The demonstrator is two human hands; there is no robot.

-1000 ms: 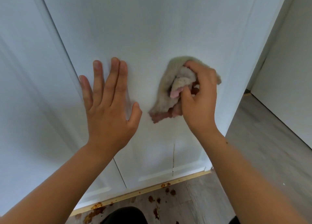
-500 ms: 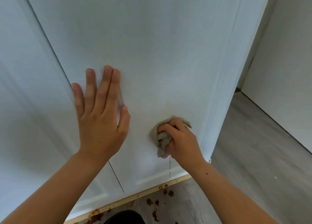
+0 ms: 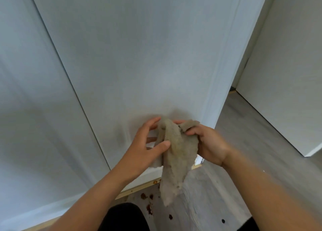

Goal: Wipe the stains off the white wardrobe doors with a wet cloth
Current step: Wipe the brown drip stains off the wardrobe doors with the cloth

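A beige, stained cloth [image 3: 176, 154] hangs loose in front of the lower part of the white wardrobe door [image 3: 139, 56]. My right hand [image 3: 207, 143] grips the cloth's upper right edge. My left hand [image 3: 148, 143] holds the cloth from the left, its thumb pressed on the fabric and its fingers behind it. Both hands are off the door. A faint smear shows on the door just above the hands. A second door [image 3: 34, 109] stands to the left.
Brown stain spots [image 3: 148, 203] lie on the grey floor [image 3: 244, 143] under the doors, by a wooden base strip [image 3: 135, 189]. A white wall or panel [image 3: 287, 74] stands at the right. My dark-clothed knee [image 3: 123, 216] is at the bottom.
My left hand left the door and came down to take the cloth. My right hand pulled the cloth off the door, and the bunched cloth now hangs open between both hands.
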